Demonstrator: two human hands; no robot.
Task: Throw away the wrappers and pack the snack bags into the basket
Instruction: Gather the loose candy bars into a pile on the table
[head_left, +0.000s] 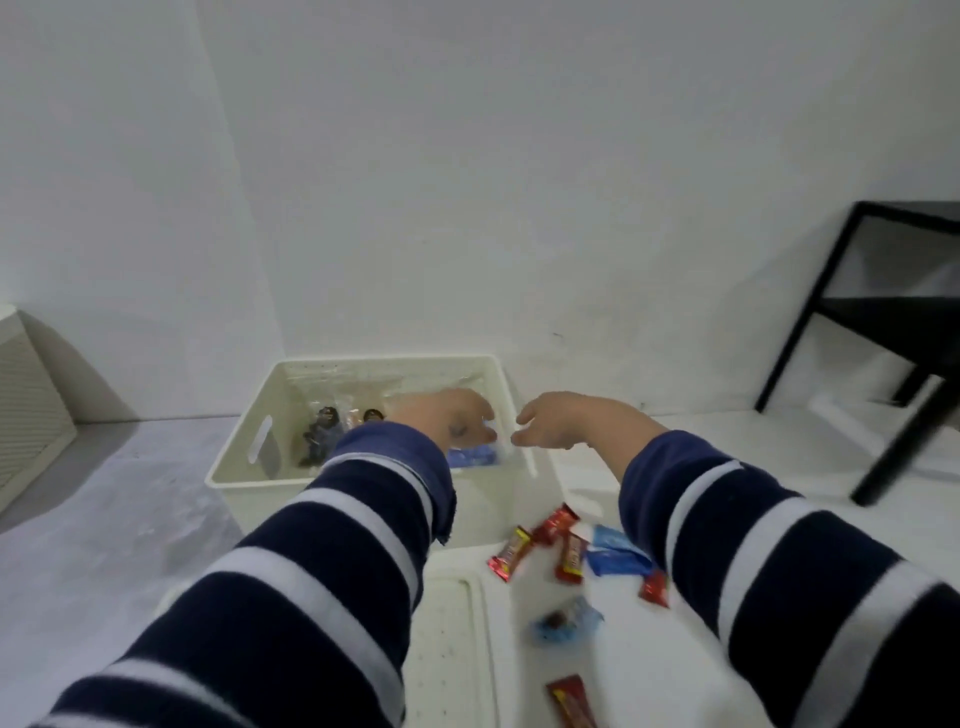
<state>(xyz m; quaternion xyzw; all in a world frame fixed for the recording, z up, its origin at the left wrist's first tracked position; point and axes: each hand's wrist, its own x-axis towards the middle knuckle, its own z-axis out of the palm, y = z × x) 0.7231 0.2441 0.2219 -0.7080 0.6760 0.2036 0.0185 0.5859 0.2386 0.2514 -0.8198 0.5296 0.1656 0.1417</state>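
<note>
Fingers of the left hand (449, 415) curl down over a clear bag with blue contents (475, 454) inside the cream basket (244, 462), and through the motion blur I cannot tell whether they actually grip it or just touch it. Just beside it, the right hand (566, 418) hovers over the basket's right rim with fingers loosely bent and spread, nothing in them. Both arms wear navy sleeves with white stripes (332, 566).

Deeper in the basket, towards its left side, dark snack bags (322, 431) lie on the bottom, near the slot handle in the left wall.

Outside the basket, on the white surface in front of it, red wrappers (558, 540) lie scattered next to a blue wrapper (615, 556). Nearer still sits a light blue packet with a dark centre (566, 621), and another red wrapper (571, 701) at the bottom edge. A white perforated lid or tray (452, 649) lies left of those. A black table frame (852, 306) stands at far right against the white wall.
</note>
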